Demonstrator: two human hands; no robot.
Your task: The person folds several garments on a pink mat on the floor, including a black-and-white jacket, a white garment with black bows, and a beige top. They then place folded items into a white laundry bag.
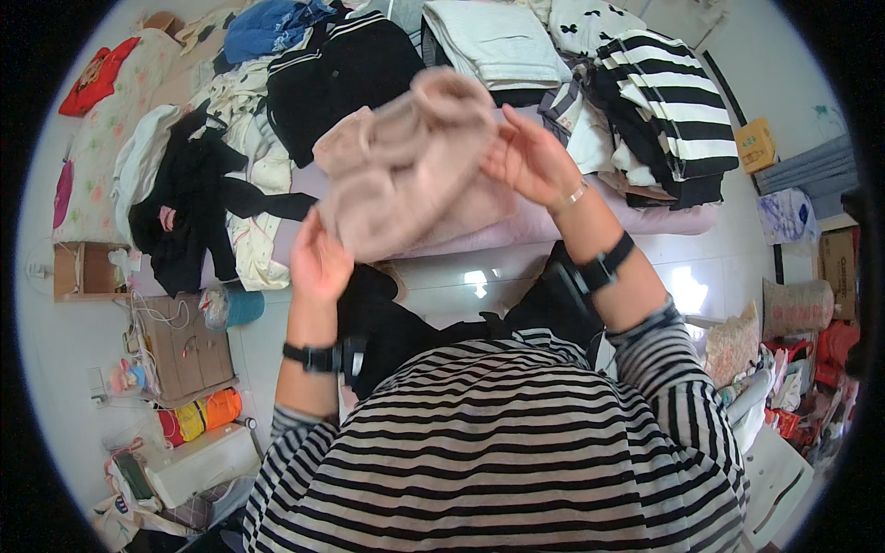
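Note:
A fluffy pale pink-beige garment (408,173), blurred by motion, hangs between my two hands above the edge of the bed. My left hand (321,256) grips its lower left side. At its right side is my right hand (529,159), palm showing and fingers spread; its fingertips meet the fabric, but whether they grip it is unclear. Behind the garment lie a folded black garment with white stripes (346,76) and a folded light grey garment (494,48). More pink-beige fabric (484,207) shows below it, over the pink bedding (671,218).
Black clothing (187,200) and cream patterned clothing (263,256) lie in a heap at the left. On the right stands a stack topped by a black-and-white striped garment (684,104). A teal bin (245,306) and a brown cabinet (187,345) are at the lower left.

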